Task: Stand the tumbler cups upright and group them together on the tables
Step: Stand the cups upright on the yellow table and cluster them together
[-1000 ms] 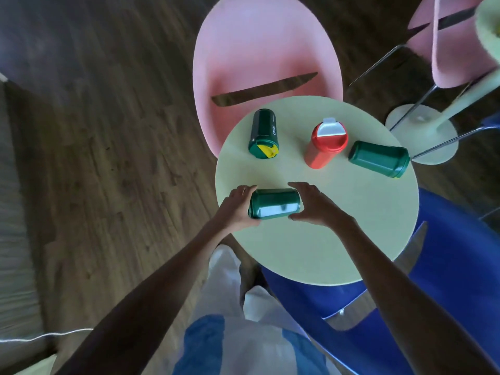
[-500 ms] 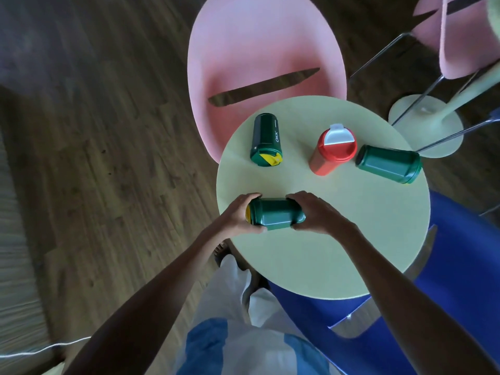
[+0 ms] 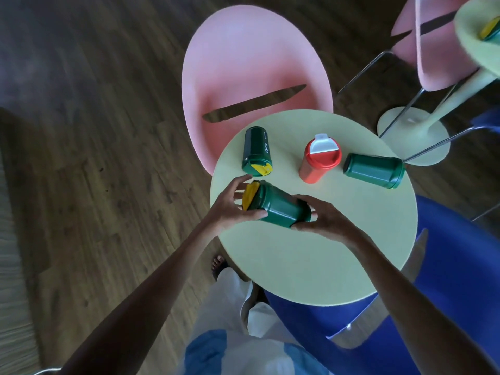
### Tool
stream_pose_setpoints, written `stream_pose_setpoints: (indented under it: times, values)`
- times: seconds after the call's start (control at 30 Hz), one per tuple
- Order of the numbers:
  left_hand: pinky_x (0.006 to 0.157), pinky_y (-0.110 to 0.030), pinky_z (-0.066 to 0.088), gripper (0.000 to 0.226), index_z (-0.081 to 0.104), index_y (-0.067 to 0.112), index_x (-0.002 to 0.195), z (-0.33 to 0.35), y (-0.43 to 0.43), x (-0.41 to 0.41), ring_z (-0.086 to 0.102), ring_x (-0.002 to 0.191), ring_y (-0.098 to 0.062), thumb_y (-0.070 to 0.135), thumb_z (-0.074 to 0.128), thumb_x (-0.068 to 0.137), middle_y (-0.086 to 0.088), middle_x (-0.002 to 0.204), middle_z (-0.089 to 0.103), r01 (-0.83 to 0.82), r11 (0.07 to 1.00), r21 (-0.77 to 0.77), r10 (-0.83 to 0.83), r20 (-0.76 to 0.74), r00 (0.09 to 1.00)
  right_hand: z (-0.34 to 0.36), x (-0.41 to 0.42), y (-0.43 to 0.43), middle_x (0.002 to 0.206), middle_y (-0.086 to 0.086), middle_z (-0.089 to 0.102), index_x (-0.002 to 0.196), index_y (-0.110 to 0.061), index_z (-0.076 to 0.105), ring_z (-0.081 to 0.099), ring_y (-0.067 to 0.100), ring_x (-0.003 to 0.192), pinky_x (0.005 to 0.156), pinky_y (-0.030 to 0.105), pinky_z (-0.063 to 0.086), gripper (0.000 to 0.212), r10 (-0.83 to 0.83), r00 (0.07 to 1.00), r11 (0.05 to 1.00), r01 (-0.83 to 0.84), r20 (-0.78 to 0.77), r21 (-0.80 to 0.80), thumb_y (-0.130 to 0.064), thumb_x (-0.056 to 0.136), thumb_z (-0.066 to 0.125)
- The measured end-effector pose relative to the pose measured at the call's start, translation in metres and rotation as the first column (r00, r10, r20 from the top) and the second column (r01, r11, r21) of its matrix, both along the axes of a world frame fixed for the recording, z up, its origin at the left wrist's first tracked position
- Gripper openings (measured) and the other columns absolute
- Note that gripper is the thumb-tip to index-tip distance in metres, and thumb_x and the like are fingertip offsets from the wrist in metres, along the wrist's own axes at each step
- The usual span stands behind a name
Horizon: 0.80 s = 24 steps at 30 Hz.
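Note:
A green tumbler with a yellow lid (image 3: 276, 203) is tilted above the round pale-green table (image 3: 311, 266), lid end raised to the left. My left hand (image 3: 230, 209) grips its lid end and my right hand (image 3: 322, 219) holds its base. A second green tumbler (image 3: 256, 151) lies on its side at the table's far left. A red tumbler with a white flip lid (image 3: 319, 161) stands upright in the middle. A third green tumbler (image 3: 374, 170) lies on its side at the far right.
A pink chair (image 3: 251, 63) sits behind the table and a blue chair (image 3: 446, 280) at its right. A second pale-green table (image 3: 479, 31) at the top right carries another tumbler (image 3: 491, 32), beside a second pink chair (image 3: 435, 50). Dark wood floor lies to the left.
Both hands closed on the near green tumbler as it lay flat; its lid end has since lifted off the table, so it now tilts. The other tumblers have not moved.

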<state>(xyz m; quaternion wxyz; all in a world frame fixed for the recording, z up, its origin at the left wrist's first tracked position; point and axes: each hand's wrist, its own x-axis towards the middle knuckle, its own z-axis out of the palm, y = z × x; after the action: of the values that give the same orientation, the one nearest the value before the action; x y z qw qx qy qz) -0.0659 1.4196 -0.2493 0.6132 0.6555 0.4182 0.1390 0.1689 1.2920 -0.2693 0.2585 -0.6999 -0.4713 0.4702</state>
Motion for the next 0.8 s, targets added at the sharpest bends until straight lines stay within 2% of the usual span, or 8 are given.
stream_pose_setpoints:
  times: [0.13, 0.23, 0.33, 0.43, 0.5, 0.63, 0.73, 0.8]
  values:
    - [0.073, -0.019, 0.055, 0.084, 0.049, 0.036, 0.123, 0.013, -0.011, 0.018, 0.064, 0.099, -0.003, 0.036, 0.088, 0.048, 0.010, 0.115, 0.059, -0.237, 0.966, -0.099, 0.247, 0.105, 0.963, 0.001, -0.003, -0.001, 0.119, -0.017, 0.062, 0.123, -0.040, 0.052, 0.059, -0.002, 0.103, 0.086, 0.012, 0.045, 0.067, -0.132, 0.986, 0.988, 0.139, -0.099, 0.065, -0.018, 0.068, 0.084]
    - [0.065, -0.010, 0.050, 0.060, 0.054, 0.024, 0.111, 0.018, -0.020, 0.030, 0.065, 0.086, 0.003, 0.019, 0.089, 0.062, 0.012, 0.100, 0.062, -0.347, 0.925, -0.151, 0.363, 0.093, 0.927, -0.006, -0.010, -0.004, 0.116, -0.010, 0.063, 0.127, -0.033, 0.052, 0.062, 0.005, 0.101, 0.083, 0.012, 0.048, 0.069, -0.239, 0.963, 0.964, 0.251, -0.127, 0.090, -0.019, 0.067, 0.085]
    - [0.069, -0.015, 0.053, 0.048, 0.061, 0.021, 0.101, 0.015, -0.021, 0.033, 0.069, 0.087, -0.004, 0.012, 0.087, 0.061, 0.009, 0.097, 0.069, -0.296, 0.941, -0.162, 0.317, 0.130, 0.939, -0.017, -0.019, -0.009, 0.113, -0.007, 0.065, 0.123, -0.036, 0.051, 0.064, 0.011, 0.099, 0.085, 0.020, 0.051, 0.071, -0.294, 0.943, 0.944, 0.312, -0.155, 0.108, -0.016, 0.064, 0.086]
    - [0.078, -0.022, 0.054, 0.063, 0.063, 0.024, 0.107, 0.013, -0.014, 0.029, 0.068, 0.096, -0.008, 0.026, 0.088, 0.050, 0.007, 0.101, 0.072, -0.240, 0.956, -0.166, 0.263, 0.131, 0.956, -0.025, -0.023, -0.009, 0.112, -0.006, 0.066, 0.116, -0.045, 0.050, 0.064, 0.010, 0.101, 0.086, 0.024, 0.052, 0.069, -0.287, 0.942, 0.949, 0.305, -0.176, 0.083, -0.017, 0.064, 0.087]
    - [0.080, -0.019, 0.053, 0.073, 0.060, 0.023, 0.115, 0.009, -0.009, 0.026, 0.067, 0.100, -0.007, 0.031, 0.087, 0.047, 0.004, 0.108, 0.070, -0.192, 0.969, -0.157, 0.211, 0.117, 0.970, -0.029, -0.024, -0.007, 0.114, -0.005, 0.065, 0.117, -0.043, 0.051, 0.064, 0.011, 0.100, 0.087, 0.025, 0.052, 0.070, -0.261, 0.946, 0.959, 0.277, -0.191, 0.058, -0.017, 0.064, 0.086]
    - [0.092, -0.024, 0.051, 0.082, 0.057, 0.020, 0.123, 0.000, 0.004, 0.018, 0.064, 0.109, -0.013, 0.027, 0.089, 0.048, -0.001, 0.116, 0.068, -0.082, 0.988, -0.133, 0.097, 0.109, 0.989, -0.032, -0.024, 0.001, 0.118, -0.004, 0.064, 0.128, -0.029, 0.051, 0.065, 0.012, 0.101, 0.087, 0.024, 0.053, 0.072, -0.195, 0.958, 0.980, 0.200, -0.212, 0.006, -0.014, 0.066, 0.084]
    - [0.099, -0.027, 0.048, 0.083, 0.055, 0.020, 0.124, -0.005, 0.006, 0.013, 0.062, 0.112, -0.015, 0.022, 0.090, 0.048, 0.000, 0.119, 0.066, -0.016, 0.996, -0.092, 0.026, 0.112, 0.993, -0.036, -0.022, 0.005, 0.118, -0.004, 0.064, 0.119, -0.035, 0.054, 0.064, 0.017, 0.103, 0.088, 0.029, 0.054, 0.068, -0.191, 0.961, 0.981, 0.195, -0.201, -0.001, -0.011, 0.064, 0.085]
    - [0.100, -0.028, 0.047, 0.085, 0.053, 0.021, 0.127, -0.009, 0.003, 0.010, 0.060, 0.114, -0.013, 0.022, 0.090, 0.050, 0.001, 0.120, 0.065, 0.015, 0.998, -0.060, -0.009, 0.097, 0.995, -0.041, -0.024, 0.007, 0.116, -0.008, 0.065, 0.114, -0.041, 0.055, 0.062, 0.014, 0.105, 0.090, 0.032, 0.053, 0.067, -0.192, 0.967, 0.981, 0.195, -0.169, 0.003, -0.012, 0.062, 0.086]
